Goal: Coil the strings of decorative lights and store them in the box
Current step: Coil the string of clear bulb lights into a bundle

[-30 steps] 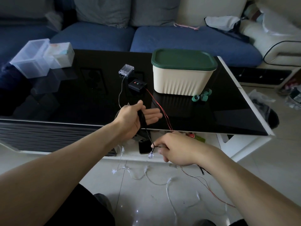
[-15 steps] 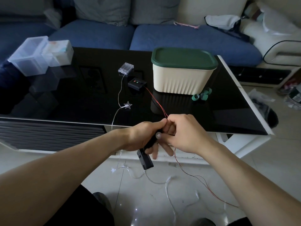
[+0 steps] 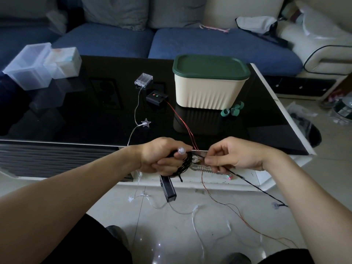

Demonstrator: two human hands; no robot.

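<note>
My left hand (image 3: 162,157) grips a coil of black light string (image 3: 185,164) at the table's front edge, with a small clear bulb (image 3: 180,150) by the thumb. A black battery box (image 3: 168,188) hangs below that hand. My right hand (image 3: 236,156) pinches the same black string, which trails down right to the floor (image 3: 264,191). A cream box with a green lid (image 3: 210,83), lid on, stands on the black table (image 3: 85,119). A red wire string (image 3: 182,122) runs from a black controller (image 3: 157,97). A clear star string (image 3: 145,123) leads from a clear battery case (image 3: 143,81).
Clear plastic boxes (image 3: 41,64) sit at the table's far left. Green rolled ties (image 3: 232,110) lie beside the cream box. Loose clear and red strings (image 3: 219,216) sprawl over the floor tiles. A blue sofa (image 3: 190,42) stands behind the table.
My hands met at the table edge, then parted slightly. The black string now loops round my left hand as a coil, and my right hand has drawn the free end rightward.
</note>
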